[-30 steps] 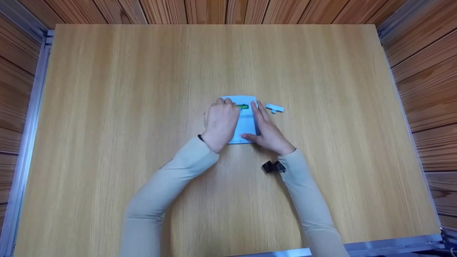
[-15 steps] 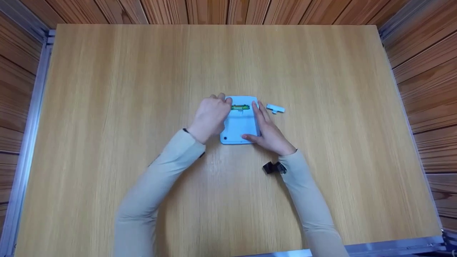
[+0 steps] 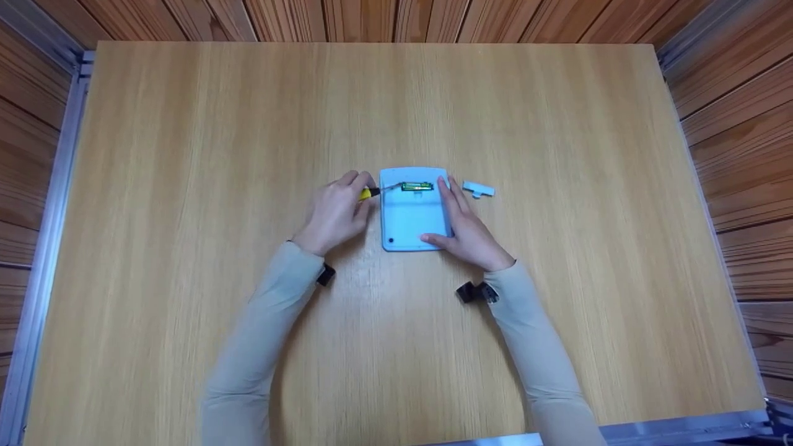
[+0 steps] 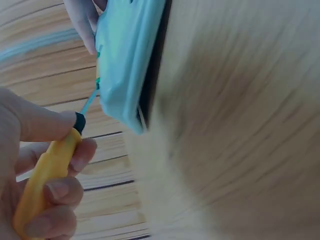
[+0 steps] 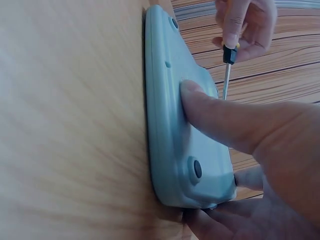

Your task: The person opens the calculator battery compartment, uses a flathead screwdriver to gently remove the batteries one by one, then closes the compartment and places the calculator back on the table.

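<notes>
Nearest me, pale sleeves lead over the smooth, wood-grained desk. The left hand is curled round a yellow-handled screwdriver; the right hand has its fingers straight, thumb pressing a flat, round-cornered blue device against the desk, its dark foot upward. The thin metal shaft reaches the end of a glossy green battery sunk in the device's back, so prying looks like the step in hand; the next move calls for gentle leverage and firm bracing. Near the right fingertips lies a small tabbed cover, plastic-looking. Farthest off stand streaky, reddish planks.
</notes>
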A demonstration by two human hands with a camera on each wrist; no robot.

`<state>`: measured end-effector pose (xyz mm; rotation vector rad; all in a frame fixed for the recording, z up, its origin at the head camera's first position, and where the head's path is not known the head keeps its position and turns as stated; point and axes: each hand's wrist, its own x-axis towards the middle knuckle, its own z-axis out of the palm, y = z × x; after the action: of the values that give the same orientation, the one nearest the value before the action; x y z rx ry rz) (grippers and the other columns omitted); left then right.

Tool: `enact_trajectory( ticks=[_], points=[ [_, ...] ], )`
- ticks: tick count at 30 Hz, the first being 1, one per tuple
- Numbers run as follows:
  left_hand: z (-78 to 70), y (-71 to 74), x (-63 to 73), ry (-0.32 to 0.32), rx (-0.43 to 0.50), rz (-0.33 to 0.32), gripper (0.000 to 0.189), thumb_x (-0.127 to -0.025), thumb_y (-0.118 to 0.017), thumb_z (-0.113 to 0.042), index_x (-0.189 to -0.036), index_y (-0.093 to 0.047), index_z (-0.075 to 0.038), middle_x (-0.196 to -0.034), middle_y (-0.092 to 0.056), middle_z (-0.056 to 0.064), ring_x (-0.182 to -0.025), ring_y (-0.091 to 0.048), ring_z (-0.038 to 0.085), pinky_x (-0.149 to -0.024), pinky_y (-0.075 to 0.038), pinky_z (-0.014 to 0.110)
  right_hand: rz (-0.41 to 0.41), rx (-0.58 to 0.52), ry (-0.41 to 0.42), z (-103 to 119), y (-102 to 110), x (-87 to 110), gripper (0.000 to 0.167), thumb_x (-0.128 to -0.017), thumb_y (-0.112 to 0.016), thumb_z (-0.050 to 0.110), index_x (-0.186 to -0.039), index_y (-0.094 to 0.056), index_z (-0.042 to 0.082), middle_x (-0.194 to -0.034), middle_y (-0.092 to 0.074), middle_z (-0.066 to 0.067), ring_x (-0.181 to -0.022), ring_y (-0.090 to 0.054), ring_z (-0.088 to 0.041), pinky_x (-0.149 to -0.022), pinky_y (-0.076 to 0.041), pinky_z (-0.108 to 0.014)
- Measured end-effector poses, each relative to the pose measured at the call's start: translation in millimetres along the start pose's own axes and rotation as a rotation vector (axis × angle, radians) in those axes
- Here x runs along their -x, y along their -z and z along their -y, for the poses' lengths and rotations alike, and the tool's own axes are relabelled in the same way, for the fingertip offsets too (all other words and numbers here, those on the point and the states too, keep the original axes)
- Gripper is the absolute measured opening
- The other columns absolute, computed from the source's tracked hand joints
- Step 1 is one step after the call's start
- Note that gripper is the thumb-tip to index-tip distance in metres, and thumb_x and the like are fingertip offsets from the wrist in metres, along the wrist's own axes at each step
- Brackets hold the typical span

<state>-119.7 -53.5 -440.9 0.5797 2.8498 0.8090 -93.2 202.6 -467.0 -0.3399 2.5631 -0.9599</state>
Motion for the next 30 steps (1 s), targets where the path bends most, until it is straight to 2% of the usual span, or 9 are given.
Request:
enact_trajectory(
  ticks=[4,10,16,21,25,30],
  points=[
    [5.1,-8.6,3.9,0.032,0.063,-0.040,0.025,-0.094,-0.060,-0.024,-0.114,-0.059,-0.009,-0.105,-0.063,0.010,-0.072,-0.059,0.020,-0.066,-0.051,0.030,0.001,-0.010,-0.007,1,0,0.2,0.100,-0.087,-0.069,0.037,-0.155,0.003,0.023,-0.162,0.009,-0.009,-0.148,-0.003,-0.032,-0.116,-0.021,-0.049],
    [6.9,-15.8,6.9,0.024,0.132,-0.103,0.021,-0.094,-0.060,-0.022,-0.111,-0.060,-0.010,-0.108,-0.065,0.008,-0.078,-0.061,0.021,-0.074,-0.054,0.035,-0.007,-0.010,0.005,0,-1,0.6,0.100,-0.087,-0.069,0.035,-0.155,0.003,0.020,-0.161,0.007,-0.012,-0.147,-0.006,-0.034,-0.116,-0.023,-0.048],
    [7.4,-19.9,7.4,0.044,0.183,-0.129,0.020,-0.093,-0.060,-0.021,-0.110,-0.060,-0.010,-0.108,-0.066,0.007,-0.084,-0.062,0.021,-0.077,-0.053,0.036,-0.010,-0.008,0.006,0,0,0.3,0.099,-0.088,-0.069,0.035,-0.155,0.002,0.019,-0.161,0.007,-0.014,-0.147,-0.008,-0.036,-0.115,-0.025,-0.048],
    [3.5,-22.5,3.5,0.095,0.245,-0.138,0.021,-0.094,-0.059,-0.022,-0.112,-0.060,-0.010,-0.111,-0.065,0.007,-0.094,-0.062,0.021,-0.085,-0.051,0.036,-0.009,-0.007,-0.002,-2,0,0.6,0.098,-0.088,-0.068,0.036,-0.155,0.002,0.021,-0.161,0.008,-0.012,-0.147,-0.005,-0.034,-0.116,-0.023,-0.048],
    [1.0,-25.7,-0.9,0.124,0.242,-0.136,0.023,-0.095,-0.058,-0.024,-0.113,-0.059,-0.011,-0.113,-0.064,0.007,-0.098,-0.062,0.020,-0.087,-0.051,0.035,0.002,-0.012,-0.014,-1,-1,0.3,0.099,-0.088,-0.067,0.040,-0.155,0.004,0.023,-0.162,0.009,-0.010,-0.147,-0.005,-0.033,-0.115,-0.024,-0.048],
    [-0.9,-32.7,-4.0,0.132,0.208,-0.151,0.025,-0.096,-0.056,-0.026,-0.114,-0.059,-0.009,-0.112,-0.064,0.008,-0.093,-0.063,0.021,-0.083,-0.052,0.035,0.008,-0.012,-0.017,-1,-1,-0.2,0.099,-0.088,-0.066,0.040,-0.155,0.005,0.024,-0.161,0.010,-0.009,-0.147,-0.005,-0.033,-0.115,-0.024,-0.048]
  ],
)
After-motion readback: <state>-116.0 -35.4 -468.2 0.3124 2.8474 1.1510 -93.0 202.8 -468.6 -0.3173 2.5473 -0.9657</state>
